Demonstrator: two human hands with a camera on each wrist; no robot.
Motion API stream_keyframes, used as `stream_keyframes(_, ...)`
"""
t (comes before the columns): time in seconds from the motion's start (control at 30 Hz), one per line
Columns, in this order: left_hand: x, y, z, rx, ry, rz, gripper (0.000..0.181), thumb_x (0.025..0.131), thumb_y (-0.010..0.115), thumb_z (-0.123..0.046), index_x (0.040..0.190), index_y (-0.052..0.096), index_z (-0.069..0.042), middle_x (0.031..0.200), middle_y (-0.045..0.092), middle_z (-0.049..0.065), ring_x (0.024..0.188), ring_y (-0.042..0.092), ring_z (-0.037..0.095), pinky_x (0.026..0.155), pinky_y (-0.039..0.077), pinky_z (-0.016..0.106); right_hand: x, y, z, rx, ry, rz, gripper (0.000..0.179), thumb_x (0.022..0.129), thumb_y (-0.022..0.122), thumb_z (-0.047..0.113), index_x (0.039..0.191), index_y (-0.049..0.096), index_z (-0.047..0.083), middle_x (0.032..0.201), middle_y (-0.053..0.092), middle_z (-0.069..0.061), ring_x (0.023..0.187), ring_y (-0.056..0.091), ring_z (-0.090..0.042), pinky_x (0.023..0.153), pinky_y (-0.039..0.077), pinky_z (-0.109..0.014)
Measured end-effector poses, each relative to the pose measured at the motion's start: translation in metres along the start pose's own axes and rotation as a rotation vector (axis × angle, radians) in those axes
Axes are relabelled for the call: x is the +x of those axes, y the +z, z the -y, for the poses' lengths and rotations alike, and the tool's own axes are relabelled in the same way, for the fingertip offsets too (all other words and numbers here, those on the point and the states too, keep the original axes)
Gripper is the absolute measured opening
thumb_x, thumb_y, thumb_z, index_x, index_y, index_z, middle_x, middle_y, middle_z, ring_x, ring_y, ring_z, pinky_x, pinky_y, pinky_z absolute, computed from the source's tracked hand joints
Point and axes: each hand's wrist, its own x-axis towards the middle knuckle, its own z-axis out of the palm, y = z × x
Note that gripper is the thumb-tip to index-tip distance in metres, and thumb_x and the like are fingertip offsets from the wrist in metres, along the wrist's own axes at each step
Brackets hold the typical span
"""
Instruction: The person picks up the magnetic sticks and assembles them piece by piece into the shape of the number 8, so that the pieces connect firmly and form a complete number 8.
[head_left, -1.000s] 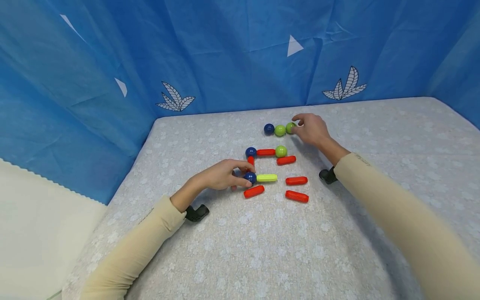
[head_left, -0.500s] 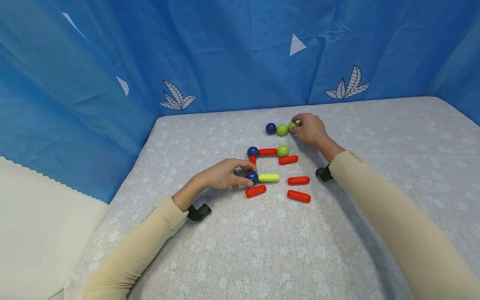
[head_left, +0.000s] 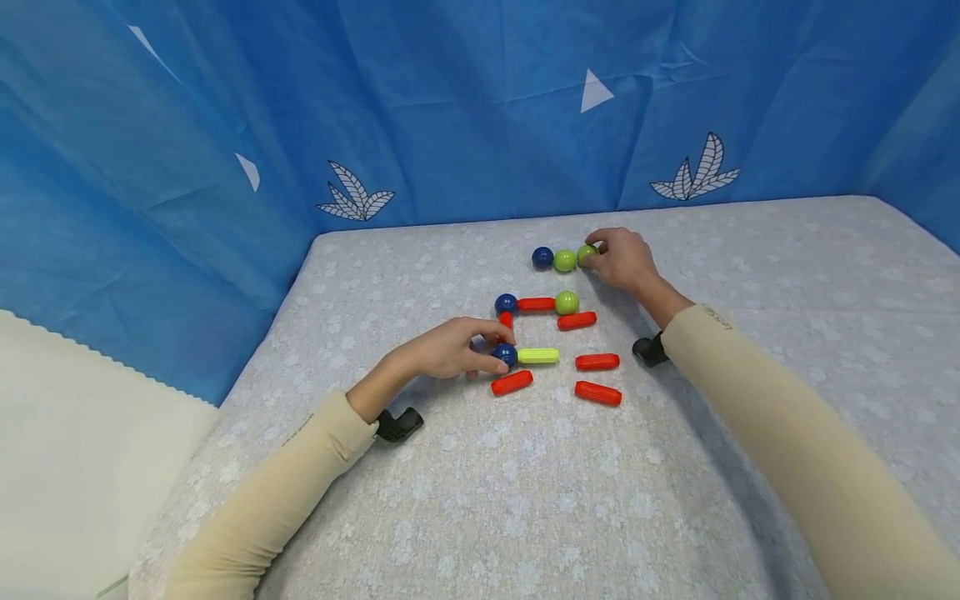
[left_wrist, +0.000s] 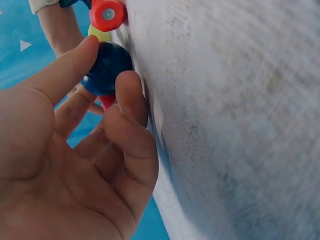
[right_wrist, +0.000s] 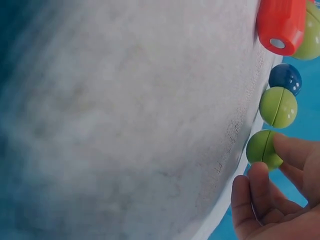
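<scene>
My left hand [head_left: 461,348] pinches a dark blue ball [head_left: 506,356] between thumb and fingers; the left wrist view shows the thumb on the ball [left_wrist: 111,67]. A yellow-green rod [head_left: 538,356] extends right from this ball, and a red rod [head_left: 506,321] runs from it to another blue ball [head_left: 506,303]. From there a red rod [head_left: 536,304] leads to a green ball [head_left: 567,302]. Farther back, my right hand [head_left: 624,258] pinches a green ball [right_wrist: 263,149] resting on the cloth. A second green ball [head_left: 565,260] and a blue ball [head_left: 543,257] sit to its left.
Loose red rods lie about the joined pieces: one rod [head_left: 577,321] below the green ball, two rods [head_left: 597,362] at the right, and one rod [head_left: 512,382] near my left hand. A patterned cloth [head_left: 525,500] covers the table. A blue curtain [head_left: 487,125] hangs behind.
The head view has shifted slightly, so everything appears a little farther right. Both hands keep their hold on the balls, with no visible movement of the pieces.
</scene>
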Motion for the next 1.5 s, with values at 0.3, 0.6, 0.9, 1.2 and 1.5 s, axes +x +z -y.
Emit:
stream_keyframes(0.3,0.000,0.002,-0.002,0.008,-0.001,-0.006,0.035,0.093,0.071,-0.026,0.125,0.063,-0.018,0.115,0.059,0.007,0.069,0.063,0.018,0.064,0.050,0.032,-0.017,-0.008,-0.002,0.046,-0.062,-0.031,0.039,0.098,0.062,0.017,0.132,0.058,0.000,0.123,0.059,-0.025,0.111,0.052,-0.039,0.091,0.044,-0.053)
stream_keyframes(0.6,-0.003,0.002,-0.004,0.023,-0.004,-0.014,0.034,0.093,0.071,-0.025,0.125,0.062,-0.017,0.114,0.060,0.006,0.069,0.063,0.019,0.063,0.049,0.031,-0.052,-0.014,-0.001,0.116,-0.132,-0.025,0.038,0.096,0.067,0.022,0.128,0.062,0.002,0.118,0.062,-0.023,0.099,0.054,-0.036,0.078,0.047,-0.045)
stream_keyframes(0.9,-0.003,0.001,-0.004,0.027,-0.005,-0.015,0.035,0.094,0.071,-0.025,0.127,0.062,-0.016,0.113,0.060,0.006,0.069,0.063,0.019,0.063,0.050,0.031,-0.094,-0.012,0.000,0.152,-0.228,0.066,0.032,0.094,0.069,0.019,0.123,0.066,0.004,0.110,0.066,-0.017,0.084,0.054,-0.028,0.068,0.044,-0.037)
stream_keyframes(1.2,-0.004,0.002,-0.002,0.015,-0.033,-0.020,0.038,0.095,0.069,-0.025,0.130,0.060,-0.016,0.114,0.059,0.006,0.070,0.062,0.019,0.062,0.050,0.032,-0.113,-0.002,0.011,0.159,-0.312,0.168,0.028,0.092,0.073,0.018,0.116,0.069,0.005,0.103,0.067,-0.011,0.079,0.055,-0.024,0.064,0.046,-0.035)
stream_keyframes(1.5,-0.003,0.005,-0.003,0.013,-0.038,-0.023,0.038,0.095,0.070,-0.024,0.131,0.060,-0.017,0.114,0.058,0.006,0.069,0.061,0.020,0.062,0.051,0.032,-0.116,0.002,0.010,0.113,-0.290,0.234,0.029,0.091,0.073,0.019,0.117,0.069,0.007,0.099,0.065,-0.006,0.078,0.053,-0.023,0.063,0.046,-0.034)
